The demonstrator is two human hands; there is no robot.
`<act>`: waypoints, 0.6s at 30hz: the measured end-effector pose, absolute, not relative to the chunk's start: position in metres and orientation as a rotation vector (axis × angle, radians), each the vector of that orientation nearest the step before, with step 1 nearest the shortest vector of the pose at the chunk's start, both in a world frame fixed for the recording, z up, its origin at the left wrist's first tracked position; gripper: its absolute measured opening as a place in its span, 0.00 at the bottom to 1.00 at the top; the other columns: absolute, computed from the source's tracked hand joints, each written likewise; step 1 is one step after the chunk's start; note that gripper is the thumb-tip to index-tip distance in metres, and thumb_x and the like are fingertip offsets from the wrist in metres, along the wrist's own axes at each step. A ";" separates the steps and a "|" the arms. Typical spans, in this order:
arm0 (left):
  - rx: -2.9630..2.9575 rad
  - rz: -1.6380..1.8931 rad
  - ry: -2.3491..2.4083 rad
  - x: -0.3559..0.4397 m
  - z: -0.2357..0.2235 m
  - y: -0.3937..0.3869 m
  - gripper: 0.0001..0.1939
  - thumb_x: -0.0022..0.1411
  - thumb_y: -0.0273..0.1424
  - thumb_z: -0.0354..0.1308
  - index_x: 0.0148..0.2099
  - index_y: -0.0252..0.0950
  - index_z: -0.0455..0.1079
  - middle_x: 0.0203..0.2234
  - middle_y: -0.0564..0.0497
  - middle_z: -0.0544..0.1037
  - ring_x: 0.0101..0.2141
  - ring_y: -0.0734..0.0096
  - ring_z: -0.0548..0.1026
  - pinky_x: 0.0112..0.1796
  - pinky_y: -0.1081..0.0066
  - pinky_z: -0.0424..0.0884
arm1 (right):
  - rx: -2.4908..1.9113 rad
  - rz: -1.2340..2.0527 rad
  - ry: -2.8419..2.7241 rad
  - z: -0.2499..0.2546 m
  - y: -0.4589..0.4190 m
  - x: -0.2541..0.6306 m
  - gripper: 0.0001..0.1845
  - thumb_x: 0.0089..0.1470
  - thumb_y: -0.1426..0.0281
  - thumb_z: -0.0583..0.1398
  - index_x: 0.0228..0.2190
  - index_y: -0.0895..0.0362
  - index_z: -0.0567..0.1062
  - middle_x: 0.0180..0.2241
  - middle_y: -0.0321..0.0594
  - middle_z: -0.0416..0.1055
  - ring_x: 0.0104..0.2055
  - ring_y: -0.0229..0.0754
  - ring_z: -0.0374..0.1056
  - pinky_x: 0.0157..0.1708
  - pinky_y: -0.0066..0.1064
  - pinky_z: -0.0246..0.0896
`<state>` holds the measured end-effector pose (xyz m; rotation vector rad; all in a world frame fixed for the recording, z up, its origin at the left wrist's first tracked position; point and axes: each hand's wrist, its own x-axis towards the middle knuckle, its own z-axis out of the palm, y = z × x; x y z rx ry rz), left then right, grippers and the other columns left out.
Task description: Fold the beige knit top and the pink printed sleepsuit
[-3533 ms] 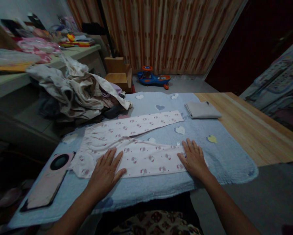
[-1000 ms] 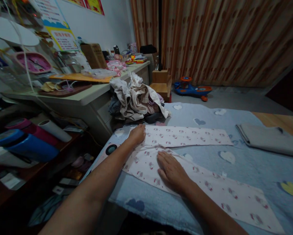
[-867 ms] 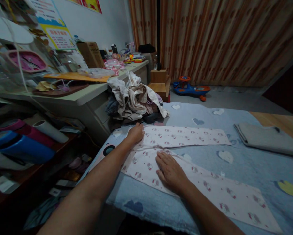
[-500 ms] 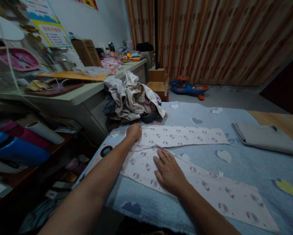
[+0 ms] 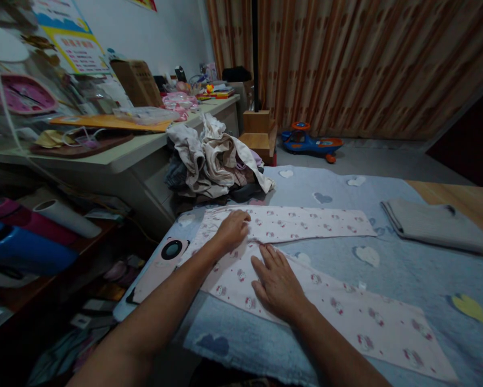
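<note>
Well, left hand [image 5: 233, 231], right hand [image 5: 277, 285] open, fingers flat on printed pajama trousers [image 5: 338, 303]; poster [image 5: 78, 54] writing unreadable.

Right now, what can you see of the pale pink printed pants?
The pale pink pants look like soft knit cotton, printed with small cartoon cat faces. They lie flat on a blue heart-patterned blanket, waist at left, one leg running right, the other angling down-right. The left hand rests near the waist; the right hand lies flat on the lower leg.
</note>
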<state>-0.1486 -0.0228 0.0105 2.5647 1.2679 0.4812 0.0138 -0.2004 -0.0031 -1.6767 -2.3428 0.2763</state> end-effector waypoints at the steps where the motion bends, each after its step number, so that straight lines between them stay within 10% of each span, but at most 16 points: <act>1: 2.544 0.434 1.087 -0.147 0.012 -0.029 0.12 0.57 0.26 0.55 0.45 0.37 0.71 0.43 0.47 0.75 0.47 0.63 0.71 0.51 0.66 0.66 | -1.670 0.267 -2.330 -0.003 -0.200 0.014 0.30 0.61 0.58 0.58 0.62 0.54 0.64 0.69 0.50 0.47 0.71 0.54 0.41 0.68 0.48 0.39; 18: 2.610 0.619 1.429 -0.116 -0.005 -0.074 0.06 0.67 0.27 0.50 0.42 0.38 0.68 0.39 0.48 0.73 0.42 0.63 0.70 0.45 0.65 0.67 | -1.854 0.176 -2.078 -0.014 -0.197 0.018 0.29 0.60 0.67 0.55 0.60 0.66 0.66 0.65 0.55 0.58 0.67 0.54 0.53 0.66 0.47 0.48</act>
